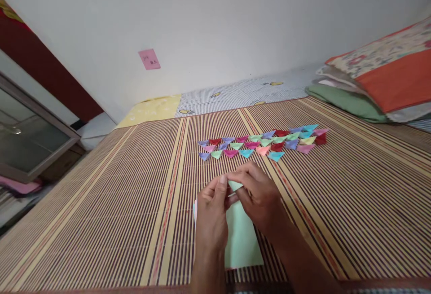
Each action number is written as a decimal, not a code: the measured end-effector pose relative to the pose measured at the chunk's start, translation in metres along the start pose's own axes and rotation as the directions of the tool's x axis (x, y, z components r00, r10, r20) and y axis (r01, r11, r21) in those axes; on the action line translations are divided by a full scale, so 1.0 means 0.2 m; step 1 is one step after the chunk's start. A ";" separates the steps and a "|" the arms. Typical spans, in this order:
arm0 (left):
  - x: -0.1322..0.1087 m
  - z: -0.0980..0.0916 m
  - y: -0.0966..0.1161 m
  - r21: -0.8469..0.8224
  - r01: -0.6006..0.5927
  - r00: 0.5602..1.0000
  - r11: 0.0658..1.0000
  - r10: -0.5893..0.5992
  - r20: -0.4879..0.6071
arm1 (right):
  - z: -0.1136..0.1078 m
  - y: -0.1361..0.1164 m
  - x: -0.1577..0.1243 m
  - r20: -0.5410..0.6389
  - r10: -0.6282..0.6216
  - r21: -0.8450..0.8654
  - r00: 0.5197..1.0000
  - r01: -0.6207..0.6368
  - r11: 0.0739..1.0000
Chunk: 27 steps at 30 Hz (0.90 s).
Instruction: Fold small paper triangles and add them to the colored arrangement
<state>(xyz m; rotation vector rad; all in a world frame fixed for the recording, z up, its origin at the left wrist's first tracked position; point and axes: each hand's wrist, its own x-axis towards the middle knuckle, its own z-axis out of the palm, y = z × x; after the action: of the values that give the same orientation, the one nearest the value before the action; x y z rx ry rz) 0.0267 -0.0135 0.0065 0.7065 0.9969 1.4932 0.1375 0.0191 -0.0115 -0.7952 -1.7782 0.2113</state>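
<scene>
Between my two hands is a small light green folded paper, partly hidden by the fingers. My left hand pinches its left side, thumb on top. The fingers of my right hand close on its right side. Below them lies a larger light green sheet of paper, with the edges of other coloured sheets showing left of my left hand. Beyond my hands, several small folded paper triangles in blue, red, green, pink and other colours sit in rows.
All of this rests on a striped bamboo mat. Folded bedding and a floral-and-orange cushion are piled at the back right. A pink note is stuck on the wall. A glass-fronted cabinet stands at the left.
</scene>
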 end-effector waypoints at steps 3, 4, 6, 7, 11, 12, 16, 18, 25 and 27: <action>0.00 0.01 0.00 -0.091 0.032 0.999 0.995 -0.028 0.042 | 0.01 0.01 0.00 -0.029 -0.026 -0.038 0.999 0.025 0.999; 0.01 0.01 0.01 -0.120 0.048 0.998 0.992 -0.043 0.047 | 0.01 0.01 0.00 -0.048 -0.011 -0.022 0.999 0.010 1.000; 0.02 0.00 0.01 -0.174 0.088 0.996 0.981 -0.081 0.046 | 0.01 0.01 0.01 -0.071 0.007 0.024 0.997 -0.006 1.000; 0.02 0.00 0.01 -0.195 0.106 0.994 0.975 -0.100 0.042 | 0.01 0.01 0.01 -0.070 0.000 0.043 0.998 0.003 0.999; 0.03 -0.03 0.00 -0.221 0.115 0.993 0.969 -0.115 0.014 | 0.00 0.01 0.00 -0.027 -0.066 0.041 0.997 0.067 0.997; 0.03 -0.03 0.00 -0.214 0.109 0.994 0.971 -0.109 0.012 | 0.00 0.01 0.00 -0.013 -0.074 0.032 0.997 0.074 0.997; 0.05 -0.05 -0.01 -0.167 0.044 0.999 0.985 -0.047 -0.014 | -0.02 0.00 0.01 0.025 -0.033 0.072 0.999 0.031 0.997; 0.06 -0.06 -0.02 -0.128 -0.012 0.999 0.992 0.006 -0.049 | -0.03 -0.01 0.02 0.013 0.076 0.114 0.997 -0.077 0.990; 0.04 -0.08 -0.03 0.208 -0.225 0.972 0.952 0.234 -0.019 | -0.03 -0.02 0.02 0.202 0.418 0.286 0.885 -0.462 0.840; 0.04 -0.07 -0.03 0.224 -0.237 0.969 0.945 0.247 -0.019 | -0.02 -0.02 0.01 0.186 0.465 0.307 0.865 -0.501 0.809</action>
<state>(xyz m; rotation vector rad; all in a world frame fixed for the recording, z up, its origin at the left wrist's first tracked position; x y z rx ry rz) 0.0159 -0.0083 -0.0064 0.9859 1.1560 1.6317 0.1386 0.0165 -0.0057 -0.9789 -1.5366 0.8986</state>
